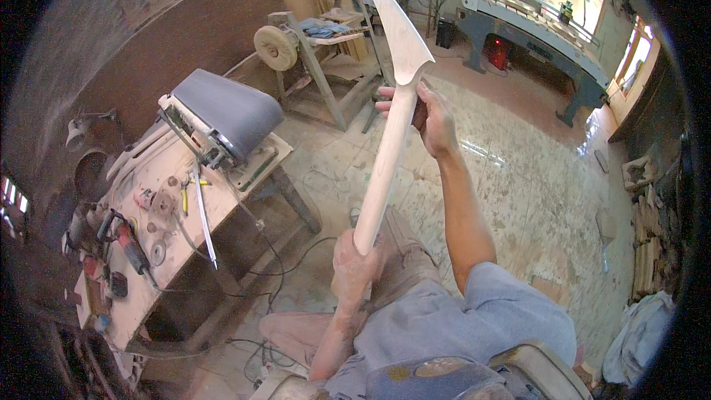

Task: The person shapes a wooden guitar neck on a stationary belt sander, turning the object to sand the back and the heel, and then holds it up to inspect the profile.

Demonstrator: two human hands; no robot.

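A pale wooden neck-shaped piece, with a flared, pointed head at its upper end, is held upright and slightly slanted in front of me. My left hand is closed round its lower end, near my lap. My right hand holds it just below the flared head, fingertips showing on the left of the shaft and the thumb on the right.
A workbench at left bears a grey belt sander, an angle grinder, pliers and cables. Ahead stands a wooden rack with a round buffing wheel. A long grey machine is at back right. Cloth lies lower right.
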